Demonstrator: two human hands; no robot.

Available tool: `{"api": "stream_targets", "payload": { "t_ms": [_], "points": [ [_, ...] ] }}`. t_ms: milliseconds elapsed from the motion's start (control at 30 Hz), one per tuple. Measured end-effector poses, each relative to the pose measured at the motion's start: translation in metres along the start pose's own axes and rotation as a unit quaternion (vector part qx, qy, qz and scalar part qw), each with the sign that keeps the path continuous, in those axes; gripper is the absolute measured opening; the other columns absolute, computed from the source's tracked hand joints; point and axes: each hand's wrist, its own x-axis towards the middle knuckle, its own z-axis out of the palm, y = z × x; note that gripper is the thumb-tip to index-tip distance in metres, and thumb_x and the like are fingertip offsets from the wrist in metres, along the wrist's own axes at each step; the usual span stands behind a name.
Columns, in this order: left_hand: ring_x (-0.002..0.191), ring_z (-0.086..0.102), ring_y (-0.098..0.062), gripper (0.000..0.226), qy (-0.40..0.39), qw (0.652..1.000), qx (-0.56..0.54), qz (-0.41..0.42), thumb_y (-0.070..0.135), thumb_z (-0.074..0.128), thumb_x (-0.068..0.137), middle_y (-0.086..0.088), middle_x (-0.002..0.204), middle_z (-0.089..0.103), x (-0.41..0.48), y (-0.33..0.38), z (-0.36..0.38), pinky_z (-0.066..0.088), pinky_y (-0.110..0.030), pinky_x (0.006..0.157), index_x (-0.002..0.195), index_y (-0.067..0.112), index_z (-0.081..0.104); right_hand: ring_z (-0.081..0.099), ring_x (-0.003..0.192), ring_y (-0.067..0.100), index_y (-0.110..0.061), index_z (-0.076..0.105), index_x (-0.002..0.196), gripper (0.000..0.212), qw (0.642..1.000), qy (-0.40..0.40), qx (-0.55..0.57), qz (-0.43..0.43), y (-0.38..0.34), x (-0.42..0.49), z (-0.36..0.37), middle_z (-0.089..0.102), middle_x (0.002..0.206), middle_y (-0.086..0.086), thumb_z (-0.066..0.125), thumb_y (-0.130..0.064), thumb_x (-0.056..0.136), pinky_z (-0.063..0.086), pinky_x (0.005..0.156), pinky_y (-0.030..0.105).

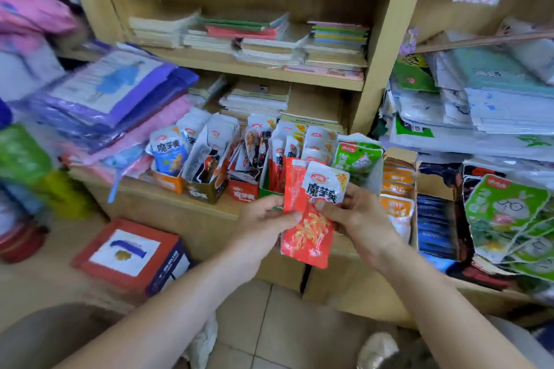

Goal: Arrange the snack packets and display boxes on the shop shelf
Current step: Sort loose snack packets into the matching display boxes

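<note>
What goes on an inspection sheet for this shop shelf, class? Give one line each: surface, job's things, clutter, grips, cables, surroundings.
Surface: wooden shelf ledge, crowded with stock.
Job's things: red snack packets held in front of the ledge; open display boxes in a row with packets upright inside; green packets piled at the right.
Clutter: red and blue box lying below the ledge at the left; purple wrapped stacks above it.
Grips: left hand and right hand both pinch the red snack packets.
Cables: nothing seen.
Surroundings: notebooks stacked on the upper shelves; tiled floor below.
</note>
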Motion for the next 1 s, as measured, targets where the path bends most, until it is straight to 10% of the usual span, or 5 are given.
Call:
{"api": "stream_targets", "payload": {
  "t_ms": [267,433,700,1000],
  "points": [
    [0.098,0.072,-0.012,0.023,-0.003,0.992,0.096,0.077,0.010,0.069,0.093,0.003,0.101,0.077,0.029,0.010,-0.064,0.059,-0.028,0.082,0.110,0.025,0.073,0.071,0.090,0.032,-0.007,0.073,0.098,0.015,0.997,0.025,-0.054,-0.041,-0.009,0.045,0.023,0.076,0.099,0.011,0.077,-0.009,0.083,0.054,0.076,0.057],
    [0.089,0.068,0.006,0.021,0.163,0.910,0.297,0.241,0.009,0.072,0.088,0.019,0.089,0.073,0.072,0.012,-0.124,0.053,-0.019,0.087,0.102,0.025,0.075,0.071,0.092,0.029,-0.011,0.070,0.098,0.015,0.990,0.099,-0.033,-0.090,-0.016,0.081,0.016,0.075,0.103,0.013,0.074,-0.005,0.085,0.059,0.085,0.049],
    [0.086,0.072,-0.005,0.009,0.140,0.808,0.495,0.288,0.026,0.074,0.088,0.012,0.094,0.077,0.090,-0.015,-0.121,0.060,-0.033,0.077,0.094,0.027,0.079,0.073,0.095,0.027,-0.019,0.071,0.093,0.014,0.980,0.118,-0.119,-0.111,-0.003,0.101,0.017,0.076,0.102,0.006,0.076,-0.008,0.086,0.057,0.088,0.055],
    [0.135,0.041,-0.027,0.069,0.087,0.732,0.617,0.274,0.029,0.070,0.090,-0.001,0.151,0.043,0.094,-0.051,-0.113,0.053,-0.041,0.100,0.152,0.016,0.041,0.074,0.092,0.023,-0.021,0.070,0.090,0.015,0.978,0.120,-0.125,-0.114,0.001,0.103,0.017,0.077,0.098,0.001,0.075,-0.008,0.086,0.059,0.085,0.050]
  ]
}}
